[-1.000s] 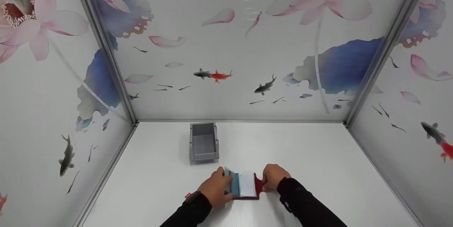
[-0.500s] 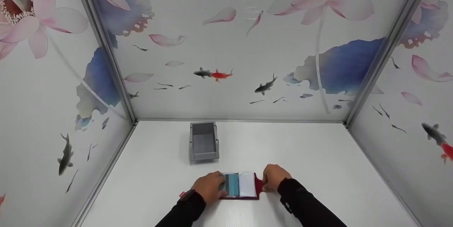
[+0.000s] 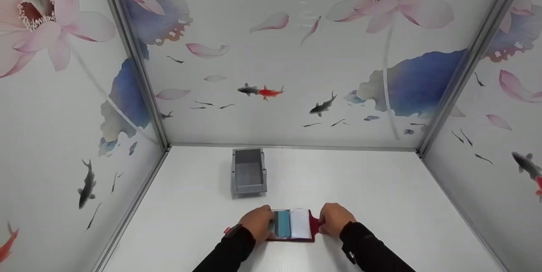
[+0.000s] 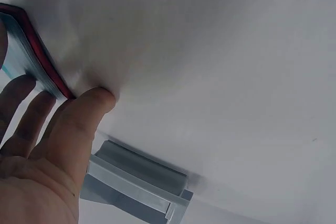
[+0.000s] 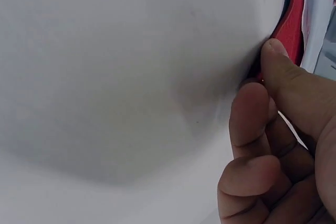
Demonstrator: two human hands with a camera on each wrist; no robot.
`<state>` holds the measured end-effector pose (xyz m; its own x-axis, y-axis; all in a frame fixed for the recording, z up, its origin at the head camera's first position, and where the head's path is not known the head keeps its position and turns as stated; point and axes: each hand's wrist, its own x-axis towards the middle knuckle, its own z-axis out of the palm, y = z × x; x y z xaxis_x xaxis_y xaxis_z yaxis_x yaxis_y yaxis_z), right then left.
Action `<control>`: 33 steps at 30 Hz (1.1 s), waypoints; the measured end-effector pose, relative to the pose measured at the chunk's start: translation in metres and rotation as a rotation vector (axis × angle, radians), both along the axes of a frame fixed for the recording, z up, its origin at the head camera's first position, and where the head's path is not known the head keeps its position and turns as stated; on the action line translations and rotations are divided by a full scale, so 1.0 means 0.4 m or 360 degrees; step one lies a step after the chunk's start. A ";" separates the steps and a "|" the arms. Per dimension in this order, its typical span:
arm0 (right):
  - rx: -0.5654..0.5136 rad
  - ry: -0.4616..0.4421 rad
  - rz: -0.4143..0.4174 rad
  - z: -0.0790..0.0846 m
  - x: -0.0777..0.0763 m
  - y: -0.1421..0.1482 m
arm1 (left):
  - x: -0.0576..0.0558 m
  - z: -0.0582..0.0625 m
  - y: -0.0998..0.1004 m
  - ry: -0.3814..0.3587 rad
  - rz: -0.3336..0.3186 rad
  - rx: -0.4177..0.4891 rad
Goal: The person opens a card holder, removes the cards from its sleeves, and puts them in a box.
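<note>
A card holder [image 3: 300, 224] with a dark red cover lies spread on the white table, showing a white page and a blue one. Over its left end is my left hand [image 3: 256, 222], fingers at the far edge and thumb at the near edge. The left wrist view shows this left hand [image 4: 58, 135] with curved fingers on the pages and one fingertip past the red edge. My right hand [image 3: 336, 220] pinches the red tab at the right end. In the right wrist view, thumb and forefinger of the right hand [image 5: 286, 135] meet on that tab; the other fingers are curled.
A grey open-topped bin [image 3: 249, 173] stands behind the card holder, slightly left. White panels [image 3: 271, 128] printed with lotus flowers and fish wall the table at the back and both sides, joined by metal rails [image 3: 135, 58].
A raised page under my left hand has come down flat to the left, showing more of the blue page. My right hand keeps its pinch on the tab. The head view has shifted slightly.
</note>
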<state>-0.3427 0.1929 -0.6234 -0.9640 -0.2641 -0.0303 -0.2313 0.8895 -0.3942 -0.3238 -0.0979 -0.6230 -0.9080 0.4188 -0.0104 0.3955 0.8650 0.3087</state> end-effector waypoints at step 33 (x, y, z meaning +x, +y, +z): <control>-0.0008 0.0288 0.0717 0.052 -0.019 -0.173 | -0.011 0.031 0.009 0.0115 -0.0082 0.0025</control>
